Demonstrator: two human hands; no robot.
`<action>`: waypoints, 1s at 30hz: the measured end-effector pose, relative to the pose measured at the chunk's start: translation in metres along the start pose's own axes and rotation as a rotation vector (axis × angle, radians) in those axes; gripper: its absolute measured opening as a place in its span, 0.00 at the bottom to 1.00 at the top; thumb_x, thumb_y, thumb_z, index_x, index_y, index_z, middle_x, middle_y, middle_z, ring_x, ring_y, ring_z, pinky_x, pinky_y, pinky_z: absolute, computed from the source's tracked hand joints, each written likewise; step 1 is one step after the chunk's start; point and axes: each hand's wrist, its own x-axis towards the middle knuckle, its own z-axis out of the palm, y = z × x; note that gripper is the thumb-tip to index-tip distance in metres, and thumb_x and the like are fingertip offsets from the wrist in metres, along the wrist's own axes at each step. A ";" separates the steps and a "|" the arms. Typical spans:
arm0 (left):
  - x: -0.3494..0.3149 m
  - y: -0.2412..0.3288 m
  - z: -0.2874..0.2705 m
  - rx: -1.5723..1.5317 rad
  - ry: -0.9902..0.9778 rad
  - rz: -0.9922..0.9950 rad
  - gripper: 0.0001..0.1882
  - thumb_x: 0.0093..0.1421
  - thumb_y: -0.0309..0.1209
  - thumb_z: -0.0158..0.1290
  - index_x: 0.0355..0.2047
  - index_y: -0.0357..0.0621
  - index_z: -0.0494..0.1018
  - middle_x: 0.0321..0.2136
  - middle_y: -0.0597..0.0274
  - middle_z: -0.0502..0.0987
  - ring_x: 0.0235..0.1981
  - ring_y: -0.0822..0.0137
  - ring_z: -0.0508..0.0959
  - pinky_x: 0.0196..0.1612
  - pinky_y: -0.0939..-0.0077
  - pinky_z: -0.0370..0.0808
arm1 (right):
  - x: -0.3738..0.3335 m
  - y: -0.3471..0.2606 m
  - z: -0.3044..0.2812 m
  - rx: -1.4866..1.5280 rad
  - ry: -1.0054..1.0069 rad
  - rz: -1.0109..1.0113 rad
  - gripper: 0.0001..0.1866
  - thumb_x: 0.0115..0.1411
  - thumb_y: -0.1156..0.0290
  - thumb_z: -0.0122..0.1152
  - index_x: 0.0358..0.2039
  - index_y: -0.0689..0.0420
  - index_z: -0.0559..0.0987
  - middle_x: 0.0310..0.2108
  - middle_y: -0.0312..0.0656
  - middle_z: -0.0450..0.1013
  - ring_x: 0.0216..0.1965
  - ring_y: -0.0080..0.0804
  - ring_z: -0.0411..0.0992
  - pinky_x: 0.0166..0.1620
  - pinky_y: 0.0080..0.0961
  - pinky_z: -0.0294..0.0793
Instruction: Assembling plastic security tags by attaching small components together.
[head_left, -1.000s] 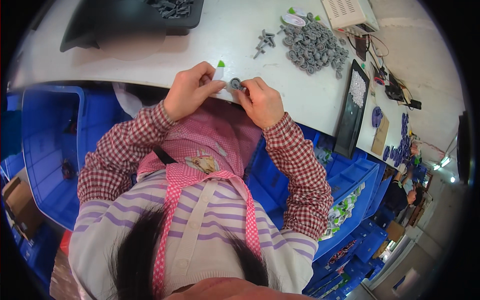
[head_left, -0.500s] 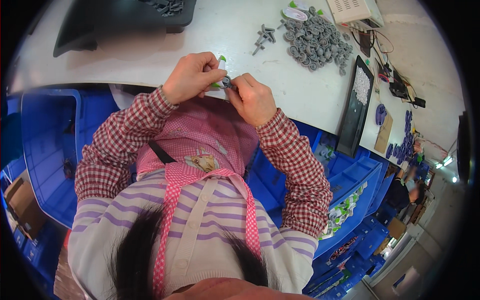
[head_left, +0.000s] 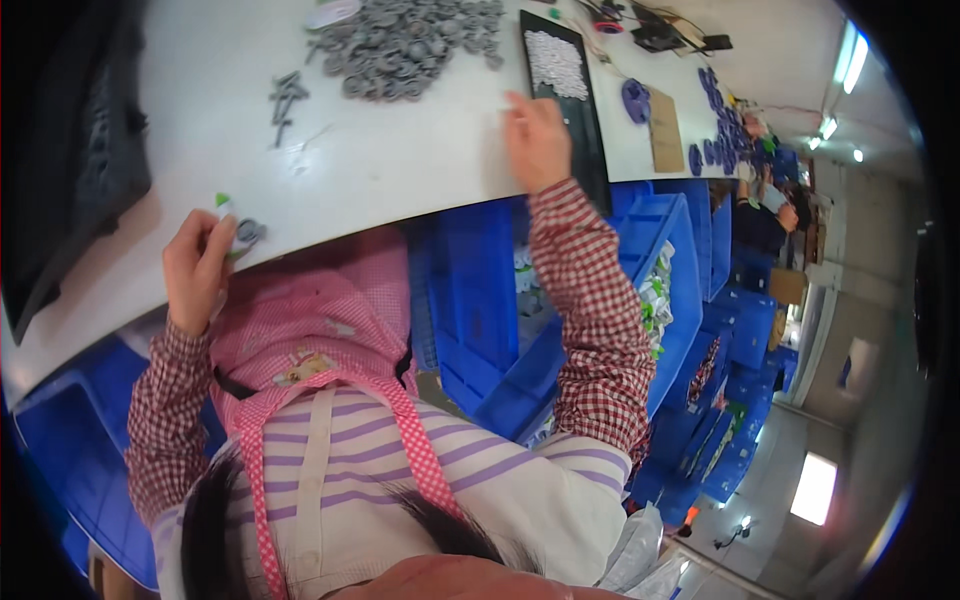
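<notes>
My left hand (head_left: 198, 262) is closed on a small green-and-white plastic part (head_left: 224, 206), held over the table's front edge. A round grey plastic piece (head_left: 250, 231) sits against that part, beside my fingertips; whether it is fastened to it I cannot tell. My right hand (head_left: 538, 142) is over the table beside a black tray (head_left: 594, 150), apart from the left one. Its fingers are smeared by motion, and nothing shows plainly in them. Small white pieces (head_left: 556, 65) lie heaped in the tray.
A pile of grey plastic pieces (head_left: 405, 50) covers the far middle of the white table (head_left: 370, 150). Several grey stemmed pieces (head_left: 286, 100) lie left of it. A black bin (head_left: 75, 170) stands far left. Blue crates (head_left: 480, 310) are below the table edge; purple parts (head_left: 635, 101) lie farther right.
My hands were together on the green-and-white part. Now my right hand has let go and moved right to the black tray, while the left keeps the part. The view has turned right.
</notes>
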 end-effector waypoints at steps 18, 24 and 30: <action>0.002 0.001 0.017 -0.095 0.090 -0.088 0.10 0.61 0.33 0.49 0.27 0.41 0.65 0.15 0.70 0.64 0.12 0.81 0.60 0.15 0.89 0.57 | 0.018 0.148 -0.003 -0.624 -0.041 0.092 0.15 0.54 0.73 0.53 0.44 0.54 0.74 0.37 0.42 0.67 0.33 0.38 0.69 0.35 0.30 0.71; 0.001 0.003 0.009 -0.042 0.024 -0.080 0.08 0.60 0.31 0.49 0.26 0.41 0.67 0.14 0.70 0.65 0.12 0.81 0.60 0.15 0.88 0.57 | 0.032 0.079 -0.053 1.081 0.004 0.933 0.13 0.57 0.71 0.54 0.43 0.61 0.74 0.36 0.43 0.69 0.31 0.30 0.68 0.32 0.22 0.69; 0.005 -0.005 -0.001 -0.006 -0.062 0.036 0.08 0.58 0.29 0.50 0.24 0.39 0.68 0.13 0.69 0.66 0.13 0.78 0.62 0.18 0.85 0.61 | 0.018 -0.027 -0.028 1.428 -0.324 0.749 0.09 0.56 0.76 0.55 0.37 0.66 0.75 0.30 0.41 0.71 0.27 0.25 0.66 0.29 0.16 0.66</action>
